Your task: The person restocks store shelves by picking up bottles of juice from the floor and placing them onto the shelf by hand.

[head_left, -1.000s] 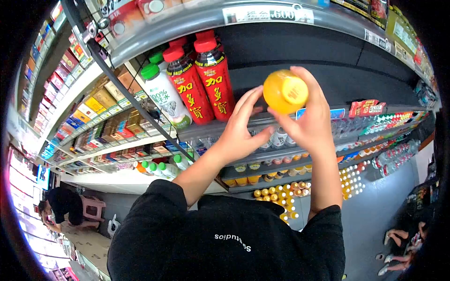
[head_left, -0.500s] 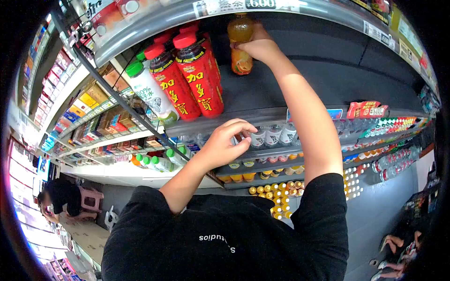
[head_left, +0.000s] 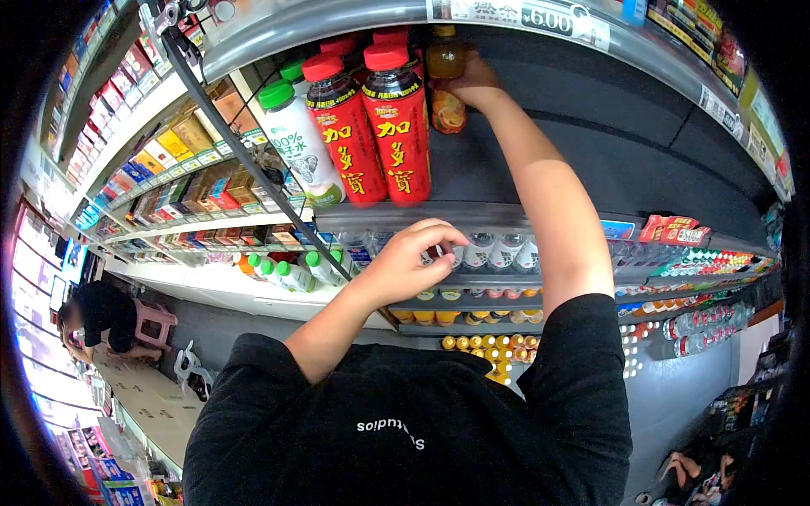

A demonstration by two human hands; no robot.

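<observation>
My right hand [head_left: 472,83] is wrapped round the upper half of a bottle of orange-brown drink [head_left: 448,113] with an orange-slice label. It holds the bottle upright in the dark shelf [head_left: 548,126], just right of two front red bottles [head_left: 396,139] with yellow lettering. Whether its base rests on the shelf I cannot tell. My left hand [head_left: 413,263] hovers below the front edge of that shelf, fingers loosely curled, thumb apart, nothing in it. Left of the red bottles stands a white bottle with a green cap [head_left: 299,148]; more red bottles are partly hidden behind.
A shelf edge with a price label [head_left: 540,20] runs above my right hand. Lower shelves hold clear bottles [head_left: 509,250] and yellow-drink bottles [head_left: 489,346]. A black metal bar [head_left: 228,139] borders the shelf at left. At far left a person [head_left: 105,316] sits by a cardboard box [head_left: 152,396].
The view has swung a little to the left. The orange-brown bottle in my right hand has come closer to the red bottles. My left hand has hardly moved.
</observation>
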